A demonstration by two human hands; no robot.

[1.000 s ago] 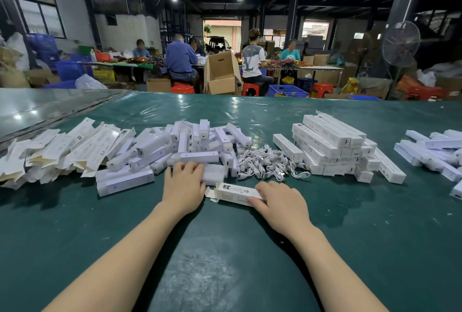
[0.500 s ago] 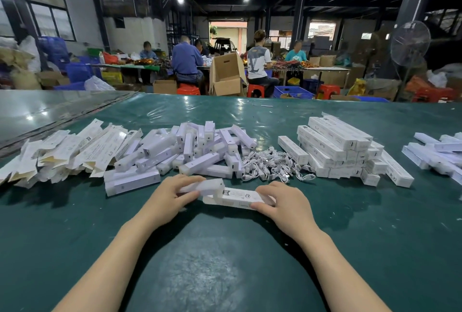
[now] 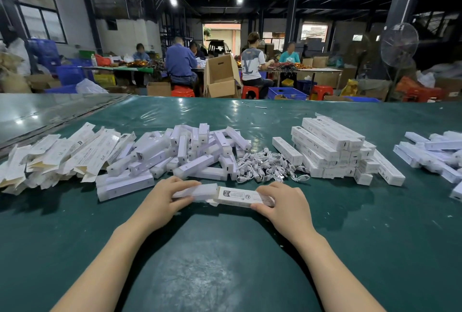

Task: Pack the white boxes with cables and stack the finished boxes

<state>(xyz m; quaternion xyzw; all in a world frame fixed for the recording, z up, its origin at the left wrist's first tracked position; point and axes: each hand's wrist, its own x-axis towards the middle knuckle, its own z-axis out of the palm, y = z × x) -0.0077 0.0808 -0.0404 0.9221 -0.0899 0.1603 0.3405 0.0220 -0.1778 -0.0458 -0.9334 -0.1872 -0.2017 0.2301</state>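
My right hand (image 3: pixel 282 201) grips a long white printed box (image 3: pixel 240 196) lying just above the green table (image 3: pixel 225 261). My left hand (image 3: pixel 165 196) pinches a white inner piece (image 3: pixel 197 191) whose right end meets the box's open left end. Behind them lies a tangle of white cables (image 3: pixel 267 165). A heap of white inner pieces (image 3: pixel 195 151) sits behind my left hand. A neat stack of closed white boxes (image 3: pixel 332 147) stands at the right.
Flat unfolded box sleeves (image 3: pixel 62 156) are piled at the far left. More white boxes (image 3: pixel 432 151) lie at the right edge. Beyond the table's far edge people sit at other tables among cardboard cartons (image 3: pixel 220 77) and a standing fan (image 3: pixel 398 44).
My left hand took a white inner piece from the heap and brought it to the open left end of the box held by my right hand. The box has lifted slightly.
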